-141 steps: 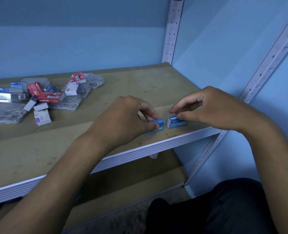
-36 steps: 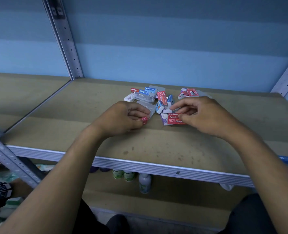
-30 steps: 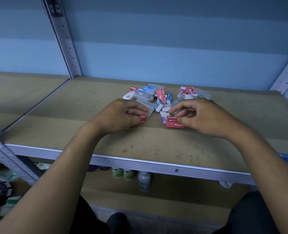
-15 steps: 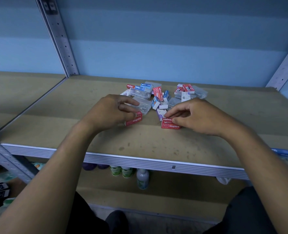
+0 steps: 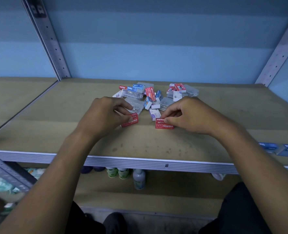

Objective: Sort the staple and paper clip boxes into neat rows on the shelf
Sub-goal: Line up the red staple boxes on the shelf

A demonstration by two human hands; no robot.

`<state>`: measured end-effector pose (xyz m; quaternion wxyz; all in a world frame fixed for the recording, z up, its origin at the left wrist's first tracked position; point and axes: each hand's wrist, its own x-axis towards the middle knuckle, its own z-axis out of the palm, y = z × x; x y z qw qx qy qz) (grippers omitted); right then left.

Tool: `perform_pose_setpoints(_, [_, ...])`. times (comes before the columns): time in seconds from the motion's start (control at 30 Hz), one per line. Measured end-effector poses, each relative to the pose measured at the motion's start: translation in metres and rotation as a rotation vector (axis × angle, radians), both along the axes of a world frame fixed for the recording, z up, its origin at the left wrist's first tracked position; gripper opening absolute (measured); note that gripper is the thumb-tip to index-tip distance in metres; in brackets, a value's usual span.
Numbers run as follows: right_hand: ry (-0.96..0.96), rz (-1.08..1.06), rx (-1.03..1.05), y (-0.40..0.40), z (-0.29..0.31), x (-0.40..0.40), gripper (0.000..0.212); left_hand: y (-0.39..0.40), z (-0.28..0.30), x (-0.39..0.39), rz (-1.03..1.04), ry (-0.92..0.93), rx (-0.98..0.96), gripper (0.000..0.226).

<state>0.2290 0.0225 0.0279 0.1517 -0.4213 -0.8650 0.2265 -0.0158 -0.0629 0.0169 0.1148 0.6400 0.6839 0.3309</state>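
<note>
L hand (image 5: pixel 106 114) fingers curled, pinching a red staples box (image 5: pixel 130 122), tilted, on shelf board (image 5: pixel 55 132) just in front of the heap. Loose heap (image 5: pixel 150 97) of red, blue, white and clear boxes mid-shelf, behind both hands. R hand (image 5: pixel 188 114) pinching a second red staples box (image 5: pixel 164 124), flat on board. Two blue boxes (image 5: pixel 281 147) at far-R front edge.
</note>
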Motion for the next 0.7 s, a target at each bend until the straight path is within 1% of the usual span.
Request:
perform_pose_setpoints(0.17, [-0.036, -0.01, 0.014, -0.003, 0.005, 0.015, 0.011, -0.006, 0.003, 0.021, -0.075, -0.041, 0.013, 0.027])
perform_pose_setpoints(0.43, [-0.1, -0.046, 0.018, -0.011, 0.014, 0.051, 0.01, -0.011, 0.005, 0.064, -0.247, -0.04, 0.0, 0.029])
perform_pose_setpoints(0.7, [-0.083, -0.127, -0.006, -0.028, 0.019, 0.092, 0.01, -0.01, 0.006, 0.095, -0.357, -0.043, -0.003, 0.031])
